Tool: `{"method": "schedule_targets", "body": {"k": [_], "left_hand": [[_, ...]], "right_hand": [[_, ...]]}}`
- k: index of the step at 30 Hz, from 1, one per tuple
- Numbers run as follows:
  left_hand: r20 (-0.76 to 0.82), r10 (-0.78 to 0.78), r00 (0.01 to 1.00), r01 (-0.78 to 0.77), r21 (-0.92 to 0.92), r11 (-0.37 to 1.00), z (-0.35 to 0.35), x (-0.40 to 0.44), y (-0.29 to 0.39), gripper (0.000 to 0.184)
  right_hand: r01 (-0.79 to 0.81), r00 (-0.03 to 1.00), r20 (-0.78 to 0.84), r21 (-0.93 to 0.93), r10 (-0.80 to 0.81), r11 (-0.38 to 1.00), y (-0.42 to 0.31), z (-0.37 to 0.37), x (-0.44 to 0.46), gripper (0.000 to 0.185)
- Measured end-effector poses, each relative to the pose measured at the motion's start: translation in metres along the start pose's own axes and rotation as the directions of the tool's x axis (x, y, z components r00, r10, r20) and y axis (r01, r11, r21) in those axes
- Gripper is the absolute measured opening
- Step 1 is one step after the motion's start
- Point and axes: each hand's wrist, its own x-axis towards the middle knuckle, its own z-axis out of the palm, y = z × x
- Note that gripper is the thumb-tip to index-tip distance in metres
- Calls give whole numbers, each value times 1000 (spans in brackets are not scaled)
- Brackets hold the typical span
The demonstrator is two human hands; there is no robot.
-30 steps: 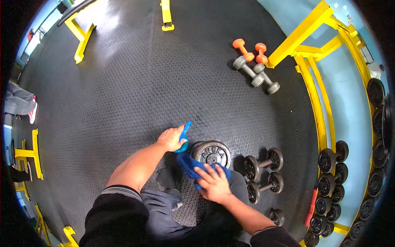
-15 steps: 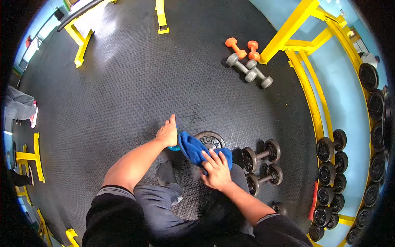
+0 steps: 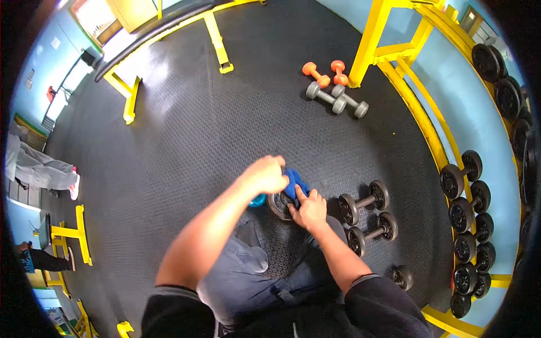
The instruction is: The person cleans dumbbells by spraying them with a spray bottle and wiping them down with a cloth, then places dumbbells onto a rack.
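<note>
Two hands are close together. The left hand looks curled on the blue cloth, which slants from far left to near right. The right hand touches the cloth's near end; I can't tell if it grips. The round black weight is by the cloth's near side, left of the right hand, with that hand's fingers closest. Dumbbells lie to the right; orange dumbbells lie far off.
</note>
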Motion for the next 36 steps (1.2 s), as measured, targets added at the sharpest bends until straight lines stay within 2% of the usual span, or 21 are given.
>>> {"method": "schedule_targets", "body": {"k": [2,4,5,6,9,11,12,14,16,19,20,22,23,24,25,26,28,30,32,34,36], "left_hand": [[101,-50,994,43,76,996,21,-5,5,52],[88,-45,995,48,-34,998,53,-17,-5,47],[169,-118,979,112,45,993,67,-18,-9,46],[280,-240,930,164,268,949,71,-19,0,46],[283,-236,930,178,215,960,77,-6,1,52],[572,-260,778,165,214,963,69,3,-2,56],[576,-256,776,169,201,965,75,2,-6,56],[481,-247,841,142,246,959,92,8,-17,53],[455,-268,849,161,261,952,104,8,-19,62],[487,-264,833,122,304,945,109,10,-17,71],[404,-240,883,127,288,949,115,8,-22,64],[469,21,883,-43,37,998,91,13,-30,54],[542,-71,837,68,26,997,83,16,-37,55],[455,-132,880,108,80,991,69,12,-36,53],[401,-217,890,206,71,976,52,13,-35,54],[348,-301,888,301,54,952,27,5,-24,55],[229,-279,932,296,-38,955,11,2,-20,58],[106,-270,957,283,-141,949,7,4,-26,60],[63,-204,977,213,-195,957,16,10,-34,60],[55,-227,972,234,-192,953,11,-1,-20,62],[44,-157,987,162,-121,979,-27,-33,19,73]], "right_hand": [[-33,999,-29,-16,33,999,-3,21,-22,58],[-18,999,-36,25,19,1000,1,28,-47,56],[-20,998,-54,21,21,1000,3,22,-45,47],[-26,999,-40,11,26,1000,8,20,-39,47],[-12,990,-143,-46,6,999,18,13,1,38],[3,985,-172,-56,-13,998,13,16,-11,38],[18,978,-206,-61,-30,998,10,18,-23,38],[-19,997,-70,36,21,999,5,17,-51,40],[-33,998,-59,69,37,997,7,15,-52,38],[-70,974,-216,20,73,997,2,16,-8,35],[-69,979,-190,16,71,997,-8,11,6,36],[63,990,-121,-52,-69,997,-24,17,23,39],[153,981,-106,-89,-162,984,-31,28,24,41],[240,963,-91,-128,-252,962,-41,30,21,44],[279,960,43,-52,-277,959,-48,32,11,43],[346,938,-26,91,-345,934,-52,32,-3,38],[493,869,57,-32,-491,869,-38,41,-39,27],[535,842,-87,20,-532,845,-8,41,-53,22],[342,940,-41,151,-340,928,-1,13,-49,17],[164,962,-263,325,-77,931,8,13,-34,17],[144,912,-407,415,42,899,8,-9,-14,27]]}}
